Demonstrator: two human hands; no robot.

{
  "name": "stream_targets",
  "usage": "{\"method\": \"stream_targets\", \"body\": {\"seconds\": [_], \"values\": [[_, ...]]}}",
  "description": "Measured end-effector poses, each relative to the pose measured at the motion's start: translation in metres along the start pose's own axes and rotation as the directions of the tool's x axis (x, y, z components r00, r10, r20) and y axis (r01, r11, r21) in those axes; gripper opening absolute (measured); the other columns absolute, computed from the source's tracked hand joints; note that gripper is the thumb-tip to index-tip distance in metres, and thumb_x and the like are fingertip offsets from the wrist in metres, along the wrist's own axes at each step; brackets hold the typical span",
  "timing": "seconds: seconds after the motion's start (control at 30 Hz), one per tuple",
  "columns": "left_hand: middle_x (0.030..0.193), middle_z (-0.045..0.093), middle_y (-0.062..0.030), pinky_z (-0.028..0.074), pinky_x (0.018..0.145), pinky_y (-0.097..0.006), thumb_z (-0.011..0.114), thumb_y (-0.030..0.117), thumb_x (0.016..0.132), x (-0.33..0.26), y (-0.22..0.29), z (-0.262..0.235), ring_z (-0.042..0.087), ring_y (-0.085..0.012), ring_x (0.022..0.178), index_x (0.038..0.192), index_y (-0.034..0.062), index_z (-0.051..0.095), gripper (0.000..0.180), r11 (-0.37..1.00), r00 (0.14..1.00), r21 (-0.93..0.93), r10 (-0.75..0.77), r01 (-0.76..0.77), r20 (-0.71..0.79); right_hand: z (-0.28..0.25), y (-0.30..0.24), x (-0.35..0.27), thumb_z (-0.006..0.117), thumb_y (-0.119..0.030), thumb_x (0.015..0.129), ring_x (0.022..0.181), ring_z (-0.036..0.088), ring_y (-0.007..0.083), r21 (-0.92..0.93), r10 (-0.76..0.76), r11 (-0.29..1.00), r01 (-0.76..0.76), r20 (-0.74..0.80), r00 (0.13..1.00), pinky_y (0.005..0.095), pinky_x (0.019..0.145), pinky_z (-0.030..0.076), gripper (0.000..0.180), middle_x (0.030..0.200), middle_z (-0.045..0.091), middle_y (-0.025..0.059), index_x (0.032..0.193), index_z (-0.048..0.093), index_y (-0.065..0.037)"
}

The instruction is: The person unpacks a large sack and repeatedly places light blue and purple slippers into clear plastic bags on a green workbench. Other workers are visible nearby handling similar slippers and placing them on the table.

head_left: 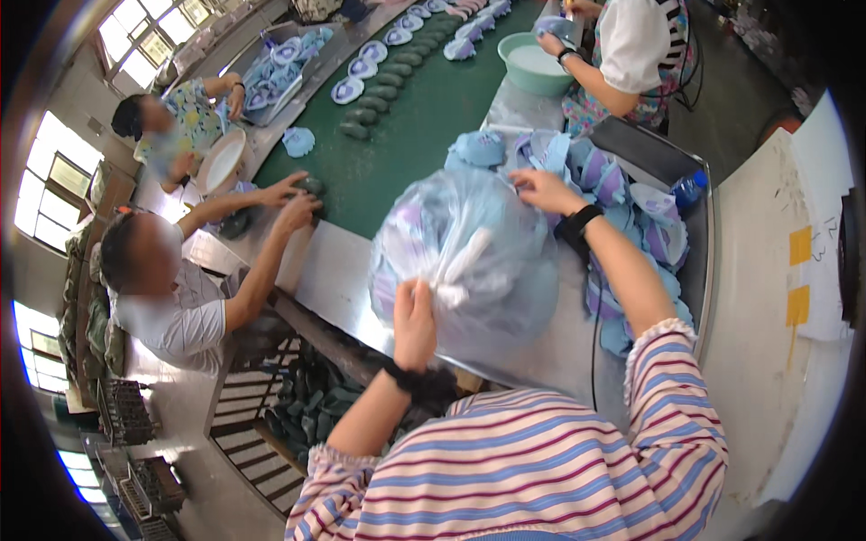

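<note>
A large, clear plastic bag [487, 279] stuffed with light blue and purple fabric pieces bulges on the metal table in front of me. My left hand [415, 316] is closed on its gathered, twisted neck, on the side nearest me. At the bag's upper right edge is my right hand [544, 191], fingers loosely bent and apart, the fingertips against the plastic. Just beyond and to the right of that hand lies a heap of loose blue and purple shoe uppers [613, 180], partly hidden behind the bag and my right forearm.
A green conveyor belt [325, 135] carries rows of dark shoe lasts [388, 79] and blue-purple uppers. Co-workers sit at left, one handling a last. Another person stands at the far right by a green basin [534, 63]. A blue-capped bottle [688, 189] and black cable [595, 334] are at right.
</note>
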State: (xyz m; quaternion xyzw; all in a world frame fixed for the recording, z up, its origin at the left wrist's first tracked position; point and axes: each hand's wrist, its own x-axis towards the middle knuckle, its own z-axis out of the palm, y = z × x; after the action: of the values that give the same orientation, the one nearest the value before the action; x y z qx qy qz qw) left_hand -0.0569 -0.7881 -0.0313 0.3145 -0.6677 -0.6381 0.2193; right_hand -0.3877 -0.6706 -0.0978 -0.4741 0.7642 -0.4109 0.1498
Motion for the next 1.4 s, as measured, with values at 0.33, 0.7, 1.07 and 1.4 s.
{"method": "stream_targets", "body": {"seconds": [0.33, 0.7, 1.07, 1.4], "values": [[0.078, 0.052, 0.0018, 0.038, 0.058, -0.020, 0.048, 0.017, 0.096, 0.035, 0.061, 0.029, 0.045, -0.0050, 0.065, 0.090, 0.0045, 0.049, 0.014, 0.859, 0.968, -0.513, 0.129, 0.001, 0.216, 0.040, -0.190, -0.092, 0.072, -0.039, 0.074, 0.109, 0.051, 0.0373, 0.072, -0.138, 0.987, 0.143, -0.066, 0.988, 0.0409, 0.092, 0.041, 0.070, 0.117, 0.053, 0.0225, 0.124, 0.042, -0.001], [0.078, 0.054, -0.0013, 0.040, 0.060, -0.025, 0.057, 0.012, 0.087, -0.018, 0.005, 0.028, 0.047, -0.0077, 0.070, 0.098, -0.0005, 0.054, 0.017, 0.974, 0.896, 0.192, 0.027, -0.124, 0.442, 0.044, -0.178, -0.120, 0.049, -0.038, 0.092, 0.085, 0.059, 0.0384, -0.081, -0.079, 0.994, 0.072, -0.089, 0.993, 0.0387, 0.074, 0.047, 0.042, 0.093, 0.062, 0.0207, 0.106, 0.058, 0.001], [0.080, 0.057, -0.0001, 0.039, 0.059, -0.019, 0.063, 0.009, 0.085, -0.020, 0.009, 0.032, 0.048, -0.0039, 0.070, 0.095, 0.0018, 0.055, 0.015, 0.993, 0.917, -0.096, 0.099, -0.067, 0.386, 0.037, -0.180, -0.150, 0.062, -0.041, 0.083, 0.064, 0.059, 0.0329, -0.245, -0.088, 0.968, 0.058, -0.115, 0.989, 0.0375, 0.058, 0.046, 0.036, 0.073, 0.064, 0.0133, 0.092, 0.064, -0.005], [0.069, 0.060, -0.0141, 0.046, 0.060, -0.032, 0.068, 0.012, 0.077, 0.028, 0.045, -0.018, 0.059, -0.0267, 0.062, 0.088, 0.0018, 0.056, 0.019, 0.830, 0.812, 0.322, 0.239, -0.455, 0.532, -0.023, -0.168, -0.180, 0.052, -0.022, 0.092, 0.070, 0.057, 0.0175, 0.780, 0.058, 0.619, 0.096, -0.168, 0.984, 0.0288, 0.066, 0.046, 0.028, 0.075, 0.061, 0.0093, 0.084, 0.063, 0.002]]}}
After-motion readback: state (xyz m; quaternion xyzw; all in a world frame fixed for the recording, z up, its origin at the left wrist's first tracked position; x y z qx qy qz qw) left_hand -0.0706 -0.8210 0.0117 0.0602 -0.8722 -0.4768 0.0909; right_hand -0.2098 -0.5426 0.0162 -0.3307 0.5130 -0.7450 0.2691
